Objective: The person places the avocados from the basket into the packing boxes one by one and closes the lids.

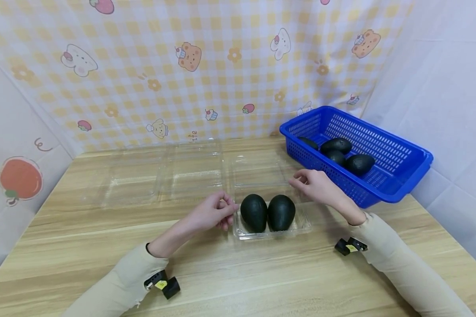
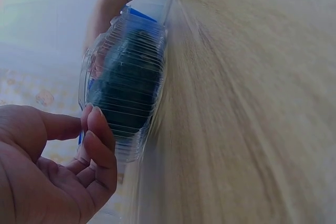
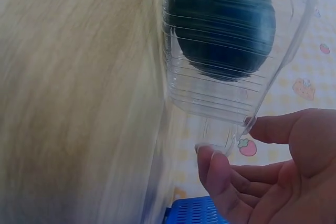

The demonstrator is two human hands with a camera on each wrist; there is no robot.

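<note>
Left hand (image 1: pixel 211 213) and right hand (image 1: pixel 317 186) pinch the avocado clamshell (image 1: pixel 300 225). Beyond right hand stands the perforated blue basket (image 1: pixel 414 178); beyond left hand, open clamshells (image 1: pixel 197 181).

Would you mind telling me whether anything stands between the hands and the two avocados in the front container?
Sideways, only the clear side walls of the container stand between the left hand or right hand and the two avocados. From above, nothing visible does: the lid lies open behind them.
</note>
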